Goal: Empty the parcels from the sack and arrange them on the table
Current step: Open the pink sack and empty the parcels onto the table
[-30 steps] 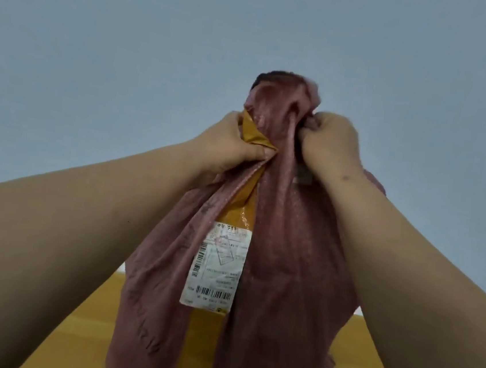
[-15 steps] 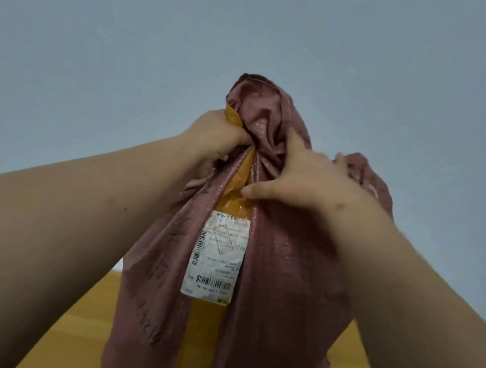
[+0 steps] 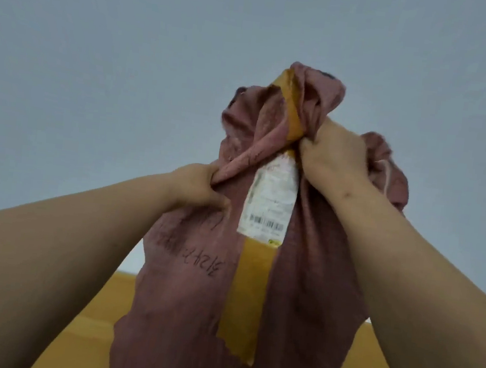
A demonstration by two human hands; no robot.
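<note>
Left hand lower on sack than before, right hand now clenched.

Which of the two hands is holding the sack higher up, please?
The right hand: it grips the pink sack near its bunched top, beside the yellow tape strip. The left hand pinches a fold lower down, left of the white label.

A: What's the light like on the head view?

B: I log it as soft and even, moderately bright, no glare; the wall reads flat grey-blue with slight darkening toward the corners.

A: Sharpness?

B: Soft overall. The label print is smeared and unreadable. My forearms bulge at the lower edges, wide-angle stretch.
</note>
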